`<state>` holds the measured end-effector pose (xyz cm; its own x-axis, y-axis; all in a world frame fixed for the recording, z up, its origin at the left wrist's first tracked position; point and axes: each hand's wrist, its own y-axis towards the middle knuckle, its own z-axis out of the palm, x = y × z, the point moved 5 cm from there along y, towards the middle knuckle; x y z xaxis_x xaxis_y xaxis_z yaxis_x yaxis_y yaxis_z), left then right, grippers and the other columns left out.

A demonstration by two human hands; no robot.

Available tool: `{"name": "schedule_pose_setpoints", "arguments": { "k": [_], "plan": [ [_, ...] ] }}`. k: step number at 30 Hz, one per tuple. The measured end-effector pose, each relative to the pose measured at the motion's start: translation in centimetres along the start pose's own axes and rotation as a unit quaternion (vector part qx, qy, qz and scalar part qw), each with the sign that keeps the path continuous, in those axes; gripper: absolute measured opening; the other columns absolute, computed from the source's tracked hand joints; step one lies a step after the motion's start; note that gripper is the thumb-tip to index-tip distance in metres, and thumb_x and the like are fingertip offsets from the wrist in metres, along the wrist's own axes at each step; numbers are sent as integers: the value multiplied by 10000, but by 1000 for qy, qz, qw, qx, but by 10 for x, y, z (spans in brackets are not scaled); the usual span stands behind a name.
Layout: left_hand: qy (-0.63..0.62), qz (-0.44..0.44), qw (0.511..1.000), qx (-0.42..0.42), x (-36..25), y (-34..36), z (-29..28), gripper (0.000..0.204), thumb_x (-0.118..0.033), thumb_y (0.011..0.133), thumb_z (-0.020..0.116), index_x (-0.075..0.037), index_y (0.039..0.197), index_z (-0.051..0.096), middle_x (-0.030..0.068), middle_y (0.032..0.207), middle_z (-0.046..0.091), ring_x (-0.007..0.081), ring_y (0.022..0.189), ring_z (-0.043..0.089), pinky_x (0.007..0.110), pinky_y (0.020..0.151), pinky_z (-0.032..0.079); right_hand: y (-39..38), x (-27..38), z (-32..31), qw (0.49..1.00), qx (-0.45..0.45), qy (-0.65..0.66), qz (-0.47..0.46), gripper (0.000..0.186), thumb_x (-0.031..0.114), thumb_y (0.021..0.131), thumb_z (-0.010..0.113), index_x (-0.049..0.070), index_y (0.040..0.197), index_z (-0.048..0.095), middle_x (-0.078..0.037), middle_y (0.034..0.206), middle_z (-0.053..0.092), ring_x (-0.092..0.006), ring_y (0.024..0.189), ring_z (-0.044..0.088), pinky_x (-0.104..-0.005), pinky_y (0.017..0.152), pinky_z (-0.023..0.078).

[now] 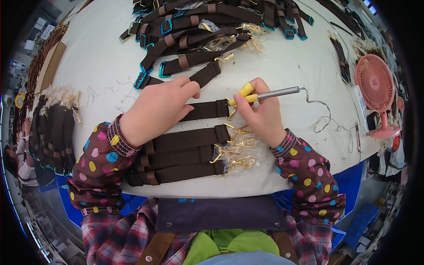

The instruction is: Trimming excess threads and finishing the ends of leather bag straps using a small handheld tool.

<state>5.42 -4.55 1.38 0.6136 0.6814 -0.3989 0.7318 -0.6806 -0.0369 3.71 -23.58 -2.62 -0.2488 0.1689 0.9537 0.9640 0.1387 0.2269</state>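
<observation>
My left hand (161,106) lies over a dark brown strap (205,111), its thumb and forefinger apart; the other fingers are hidden. My right hand (263,112) grips a pen-shaped corded tool (282,92) with a grey metal barrel. Yellow covers (246,90) show at my right fingertips. The tool points left, close to the stitched strap end and its gold metal fitting; whether its tip touches cannot be seen. Below, nearer me, several more dark straps (185,138) lie side by side. Their gold snap hooks (240,162) are partly wrapped in clear plastic.
A heap of dark straps (225,15) with blue-covered buckles (166,26) spreads over the far side of the white table (296,57). Another strap bundle (55,132) hangs at the left edge. At right are a pink fan (375,84) and a loose cord (329,117).
</observation>
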Motion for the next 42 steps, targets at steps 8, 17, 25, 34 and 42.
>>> {"name": "schedule_pose_setpoints", "arguments": {
  "k": [8, 17, 25, 34, 42],
  "plan": [
    [-137, 105, 983, 61, 3, 33, 28, 218, -95, 816, 698, -87, 1007, 593, 61, 961, 536, 204, 783, 609, 312, 679, 500, -6, -5, 2, 999, 51, -13, 14, 183, 92, 867, 654, 19, 890, 488, -7, 714, 573, -39, 609, 547, -196, 523, 435],
    [-185, 143, 967, 103, 4, 43, 35, 123, -116, 848, 679, -62, 919, 594, 53, 893, 537, 187, 773, 579, 309, 685, 472, -5, -7, 4, 998, 57, -20, 14, 197, 105, 858, 663, 22, 885, 486, -10, 690, 560, -39, 579, 522, -206, 507, 421],
    [-192, 122, 970, 81, 4, 43, 37, 108, -106, 868, 645, -52, 922, 569, 66, 893, 550, 227, 815, 583, 327, 707, 470, -5, -9, 4, 997, 56, -46, -6, 212, 118, 854, 666, 20, 879, 480, -26, 685, 560, -55, 571, 535, -216, 509, 431],
    [-192, 119, 971, 78, 5, 42, 37, 116, -108, 867, 648, -49, 929, 569, 69, 905, 558, 238, 826, 583, 328, 724, 469, -5, -6, 5, 997, 55, -61, -12, 225, 125, 849, 672, 19, 885, 476, -48, 689, 570, -82, 567, 565, -228, 513, 447],
    [-250, 7, 967, 54, 9, 40, 32, 133, -133, 915, 586, -31, 906, 502, 91, 813, 564, 207, 677, 584, 325, 585, 472, -1, -8, 4, 999, 24, -6, 24, 183, 87, 866, 659, 26, 889, 489, -3, 684, 568, -38, 584, 536, -205, 508, 418]
  ]
}}
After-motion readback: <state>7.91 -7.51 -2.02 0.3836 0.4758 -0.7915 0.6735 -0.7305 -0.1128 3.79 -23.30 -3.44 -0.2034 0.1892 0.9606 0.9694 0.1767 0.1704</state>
